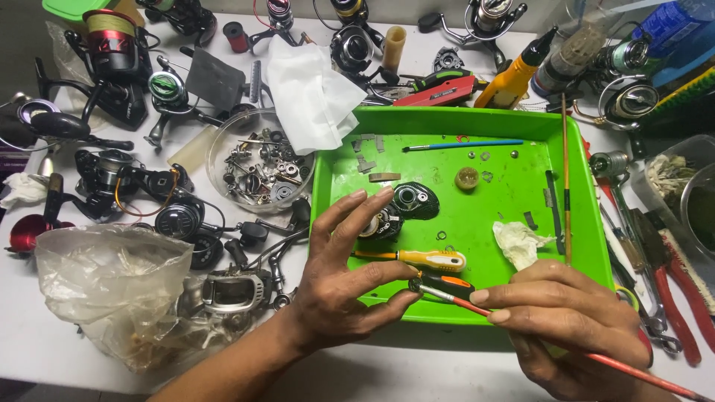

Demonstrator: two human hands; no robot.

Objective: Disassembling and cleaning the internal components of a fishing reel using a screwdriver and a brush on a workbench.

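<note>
Green tray (581,246): rect., on white table, centre-right; holds most items below.

Left hand (350,275): over tray's near-left corner, fingers spread wide & loosely curved, palm facing right. Thumb tip touches or nearly touches the brush's tip; nothing clasped.

Right hand (566,313): at tray's near-right edge, thumb + forefinger pinched shut on red brush handle.

Red brush (536,335): long thin handle, long axis runs diag. from lower right up to left; dark tip end points left, toward left thumb, above tray's front rim.

Yellow screwdriver (428,259): lies in tray, axis approx. horizontal, shaft pointing left, under left fingers.

Orange-black screwdriver (447,283): just below yellow one, beside brush tip.

Black reel body (413,201): in tray, mid-left, just beyond left fingertips.

Crumpled tissue (518,242): in tray, right part.

Blue brush (462,145): at tray's far side, axis horizontal.

Clear bowl (220,149): left of tray, full of small metal parts.
</note>
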